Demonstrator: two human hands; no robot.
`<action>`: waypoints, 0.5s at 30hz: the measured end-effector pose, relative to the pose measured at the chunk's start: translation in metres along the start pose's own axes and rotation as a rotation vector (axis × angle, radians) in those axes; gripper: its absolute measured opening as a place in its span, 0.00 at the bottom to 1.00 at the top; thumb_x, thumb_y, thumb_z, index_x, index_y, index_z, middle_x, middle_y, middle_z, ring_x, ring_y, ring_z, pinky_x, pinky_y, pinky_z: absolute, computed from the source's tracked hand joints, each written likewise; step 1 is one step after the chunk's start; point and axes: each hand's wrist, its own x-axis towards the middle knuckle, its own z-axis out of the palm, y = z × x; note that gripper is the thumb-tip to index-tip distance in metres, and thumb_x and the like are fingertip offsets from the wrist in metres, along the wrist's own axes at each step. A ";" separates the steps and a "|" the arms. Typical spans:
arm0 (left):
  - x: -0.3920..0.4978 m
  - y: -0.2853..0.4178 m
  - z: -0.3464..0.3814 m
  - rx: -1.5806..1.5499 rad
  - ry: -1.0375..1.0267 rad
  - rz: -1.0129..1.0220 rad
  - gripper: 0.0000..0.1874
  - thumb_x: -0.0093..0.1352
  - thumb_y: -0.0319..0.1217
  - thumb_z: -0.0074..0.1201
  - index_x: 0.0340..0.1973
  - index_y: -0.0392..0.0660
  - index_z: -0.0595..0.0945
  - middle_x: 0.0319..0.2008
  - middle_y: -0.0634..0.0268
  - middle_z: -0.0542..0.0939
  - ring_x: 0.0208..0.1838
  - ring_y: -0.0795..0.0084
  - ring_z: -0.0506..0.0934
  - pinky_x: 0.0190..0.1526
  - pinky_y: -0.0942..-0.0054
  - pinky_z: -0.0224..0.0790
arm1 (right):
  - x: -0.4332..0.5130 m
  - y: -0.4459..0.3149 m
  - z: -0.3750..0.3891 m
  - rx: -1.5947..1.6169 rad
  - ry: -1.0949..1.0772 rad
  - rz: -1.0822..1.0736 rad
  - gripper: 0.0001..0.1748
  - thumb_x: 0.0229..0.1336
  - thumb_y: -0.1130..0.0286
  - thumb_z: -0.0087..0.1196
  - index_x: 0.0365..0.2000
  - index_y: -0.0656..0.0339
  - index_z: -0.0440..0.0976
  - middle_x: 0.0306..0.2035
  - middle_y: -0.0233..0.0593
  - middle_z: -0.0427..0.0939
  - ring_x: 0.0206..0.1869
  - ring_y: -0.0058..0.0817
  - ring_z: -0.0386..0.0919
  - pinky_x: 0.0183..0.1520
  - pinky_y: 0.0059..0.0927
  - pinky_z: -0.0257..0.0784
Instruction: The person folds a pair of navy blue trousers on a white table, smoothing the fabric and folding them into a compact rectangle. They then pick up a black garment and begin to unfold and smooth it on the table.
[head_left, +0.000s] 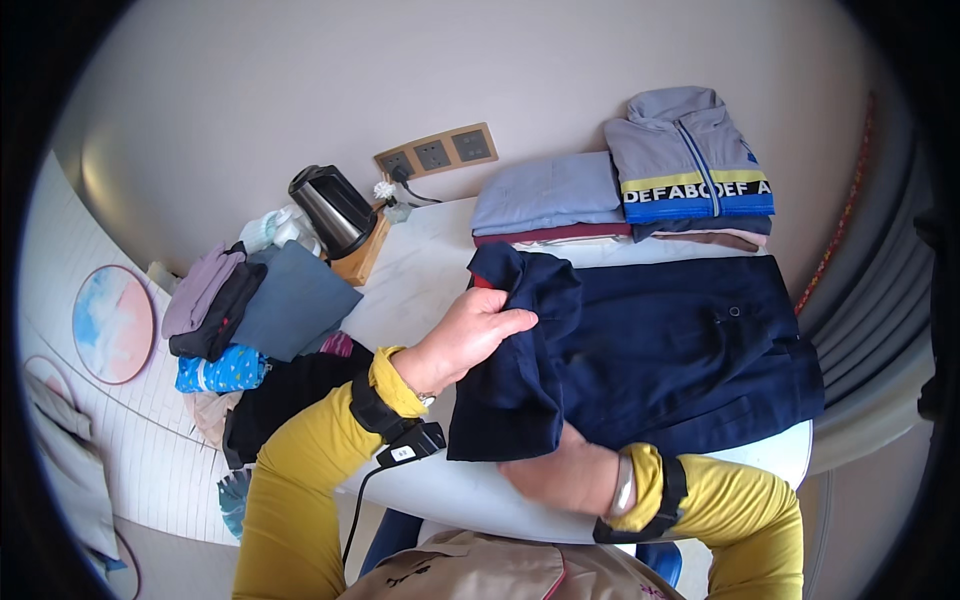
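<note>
A dark navy garment (675, 337) lies spread over the white table, its left part raised and bunched. My left hand (480, 330) grips the collar-like upper edge of that raised part, where a bit of red shows beside the fingers. Low at the garment's near edge is my right hand (562, 472), blurred; its fingertips are partly hidden under or behind the cloth, so its hold cannot be told. The garment's right end reaches the table's right side, and a small round ring mark shows on it.
Folded blue-grey clothes (547, 187) and a folded grey zip jacket (690, 150) are stacked at the back. A steel kettle (334, 210) stands on a wooden board (364, 262) by a small flower vase (397, 211). Piled clothes (292, 300) lie left, and a curtain (885, 285) hangs right.
</note>
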 end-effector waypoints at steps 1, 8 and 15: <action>0.001 -0.004 0.006 0.015 0.003 0.010 0.08 0.76 0.30 0.60 0.38 0.38 0.86 0.34 0.76 0.83 0.36 0.86 0.78 0.40 0.81 0.72 | 0.001 -0.014 -0.006 -0.193 -0.096 -0.025 0.23 0.62 0.77 0.51 0.58 0.67 0.76 0.48 0.52 0.82 0.56 0.45 0.81 0.59 0.40 0.77; -0.026 -0.026 0.055 0.547 -0.144 0.635 0.12 0.74 0.35 0.63 0.46 0.40 0.83 0.40 0.66 0.79 0.45 0.80 0.74 0.45 0.74 0.71 | 0.036 -0.016 -0.068 0.551 -0.069 -0.179 0.12 0.48 0.74 0.56 0.35 0.70 0.78 0.32 0.55 0.82 0.35 0.55 0.82 0.42 0.44 0.80; -0.052 -0.032 0.076 0.457 -0.225 0.730 0.15 0.73 0.30 0.63 0.52 0.37 0.84 0.50 0.55 0.85 0.59 0.54 0.80 0.63 0.60 0.70 | 0.012 0.110 -0.026 -0.448 -0.062 0.301 0.28 0.62 0.61 0.62 0.61 0.57 0.75 0.65 0.42 0.74 0.70 0.49 0.69 0.66 0.56 0.66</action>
